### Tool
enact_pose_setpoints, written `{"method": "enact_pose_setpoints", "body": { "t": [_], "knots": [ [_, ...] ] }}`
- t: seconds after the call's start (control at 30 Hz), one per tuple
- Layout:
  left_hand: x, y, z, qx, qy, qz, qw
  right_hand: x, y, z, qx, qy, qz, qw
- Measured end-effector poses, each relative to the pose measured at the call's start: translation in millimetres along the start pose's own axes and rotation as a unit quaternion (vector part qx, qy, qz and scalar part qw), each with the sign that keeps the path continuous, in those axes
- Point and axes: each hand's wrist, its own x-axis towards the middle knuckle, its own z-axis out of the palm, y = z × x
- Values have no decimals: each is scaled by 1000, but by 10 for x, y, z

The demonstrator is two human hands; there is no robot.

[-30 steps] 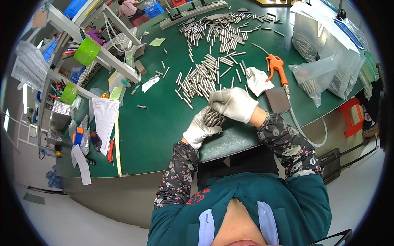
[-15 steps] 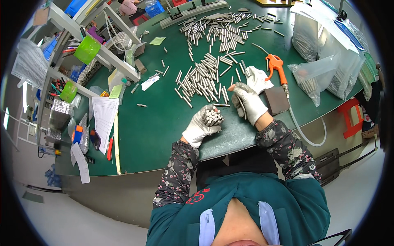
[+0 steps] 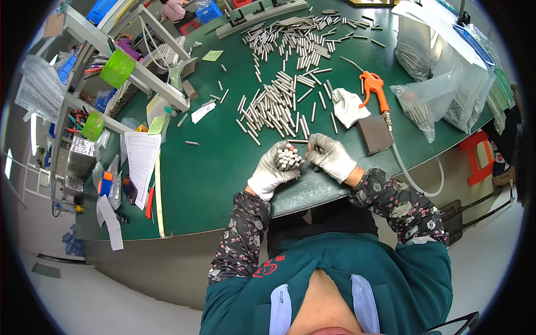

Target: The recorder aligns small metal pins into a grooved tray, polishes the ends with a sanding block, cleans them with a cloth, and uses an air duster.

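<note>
In my left hand (image 3: 270, 172), gloved in white, is an upright bundle of metal pins (image 3: 288, 159), its pale round ends facing up. My right hand (image 3: 331, 157), also gloved, is closed just right of the bundle, fingertips pinched together. What sits in that pinch is hidden by the fingers and the shadow beneath. Beyond both hands spreads a loose pile of steel pins (image 3: 271, 109). One single pin (image 3: 334, 123) lies apart, just past my right hand. A grey metal plate (image 3: 310, 195) covers the table edge below my hands.
An orange air gun (image 3: 375, 89) with a hose, a white cloth (image 3: 349, 108) and a brown block (image 3: 375, 134) lie to the right. Plastic bags of pins (image 3: 419, 106) stand farther right. Paper sheets (image 3: 139, 159) and a shelf frame (image 3: 131, 72) occupy the left. More pins (image 3: 301, 42) lie far back.
My right hand has moved left and nearer to me, from beside the cloth to next to the bundle. The single pin past it now shows. My left hand stays nearly in place.
</note>
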Motion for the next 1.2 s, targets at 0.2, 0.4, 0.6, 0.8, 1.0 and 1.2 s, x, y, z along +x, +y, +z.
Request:
{"method": "enact_pose_setpoints", "body": {
  "t": [0.2, 0.4, 0.6, 0.8, 1.0, 1.2],
  "knots": [
    [2, 47, 30, 13, -15, -6, 1000, 47, -218, -34, 137, 8, 126, 982],
    [-6, 112, 80, 5, 0, -24, 1000, 59, -290, 20, 194, 11, 186, 963],
    [-13, 117, 91, 5, 2, -16, 1000, 72, -363, 47, 182, -7, 211, 960],
    [-6, 132, 87, 23, 4, -35, 999, 56, -365, 30, 158, -27, 212, 964],
    [1, 32, 47, 17, 6, 15, 1000, 22, -440, 27, 164, -27, 232, 958],
    [6, -39, -50, 39, 1, 30, 999, -49, -451, 48, 210, -58, 203, 955]
  ]
}}
